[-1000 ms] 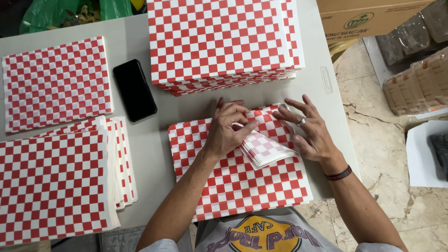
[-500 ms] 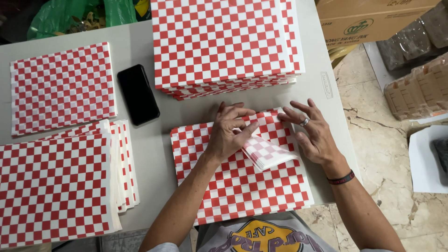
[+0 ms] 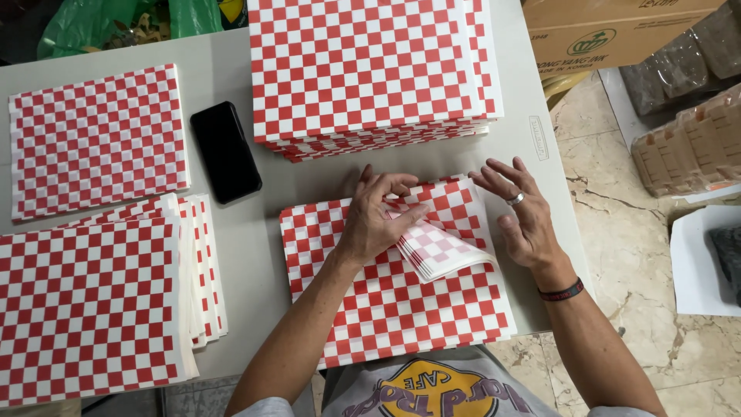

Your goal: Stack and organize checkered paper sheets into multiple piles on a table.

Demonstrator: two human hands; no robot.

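Paper sheets (image 3: 386, 301), checked red and white, lie in a low stack on the grey table (image 3: 255, 239) just in front of the person, the stack's long axis running left to right along the near edge. Its far right corner is lifted: a thin sheaf of sheets (image 3: 441, 249) is folded back toward the person, its loose corner pointing right and slightly down, showing the paler undersides. The left hand (image 3: 377, 220) pinches that sheaf near the fold, thumb and fingers closed on the paper edges. The right hand (image 3: 523, 212) hovers just beside the raised corner with fingers spread apart; whether its palm touches the paper is hard to tell. It wears a ring and a dark wristband. A taller stack (image 3: 370, 73) of the same paper sits beyond the hands, a black phone (image 3: 225, 152) lies to its left, and two more stacks (image 3: 96, 139) (image 3: 93, 309) fill the left side of the table.
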